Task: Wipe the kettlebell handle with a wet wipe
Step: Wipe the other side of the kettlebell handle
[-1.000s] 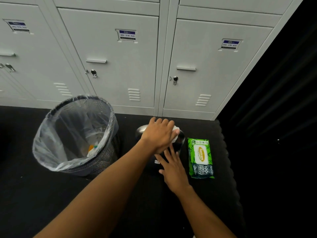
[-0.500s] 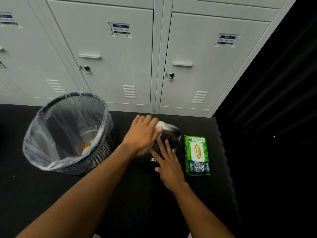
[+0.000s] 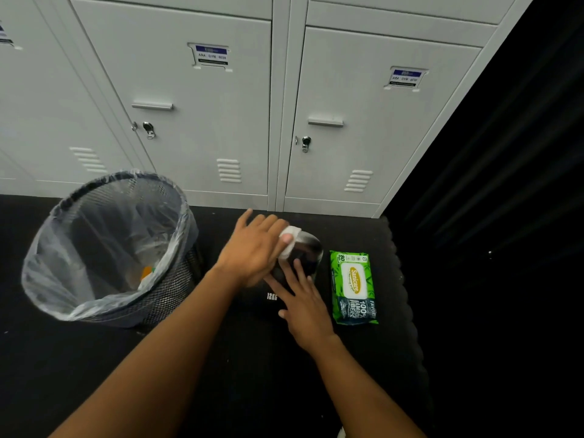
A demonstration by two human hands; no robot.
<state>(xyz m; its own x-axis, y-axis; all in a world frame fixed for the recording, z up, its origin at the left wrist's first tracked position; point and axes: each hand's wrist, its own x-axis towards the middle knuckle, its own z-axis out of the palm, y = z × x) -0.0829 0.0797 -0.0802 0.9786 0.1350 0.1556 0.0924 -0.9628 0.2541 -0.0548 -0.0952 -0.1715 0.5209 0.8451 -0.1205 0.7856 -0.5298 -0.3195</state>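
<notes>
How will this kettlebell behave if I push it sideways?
Probably heavy: the kettlebell is marked 12KG, so a light push likely won't shift it. Its shiny handle may be slippery under the wet wipe.

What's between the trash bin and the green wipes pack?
The black kettlebell, its handle under the left hand holding a wet wipe, the right hand resting on it; head view.

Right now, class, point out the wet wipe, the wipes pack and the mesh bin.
wet wipe (image 3: 294, 232): head view, white fold
wipes pack (image 3: 355, 281): head view, yellow label
mesh bin (image 3: 164, 295): head view, mesh side
</notes>
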